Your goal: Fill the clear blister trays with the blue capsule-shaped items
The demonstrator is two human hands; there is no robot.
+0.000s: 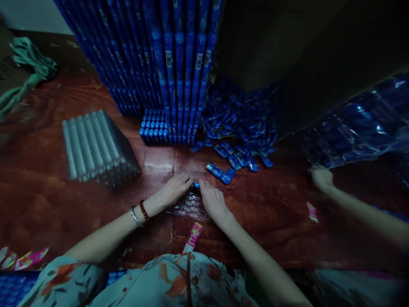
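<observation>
My left hand, with a beaded bracelet at the wrist, and my right hand meet in the middle of the table. Their closed fingertips grip a small blue pack from both sides; most of it is hidden. Beneath and between my hands lies a clear, shiny plastic sheet or tray with a dimpled pattern. Just beyond my fingers are two loose blue packs, one beside the other. A pink and yellow strip rests close to my body.
A tall stack of blue packs rises ahead. Grey ribbed plastic trays stand left. Loose blue packs form a heap behind. Another person's hand touches a plastic-wrapped blue bundle at right. A pink wrapper lies nearby.
</observation>
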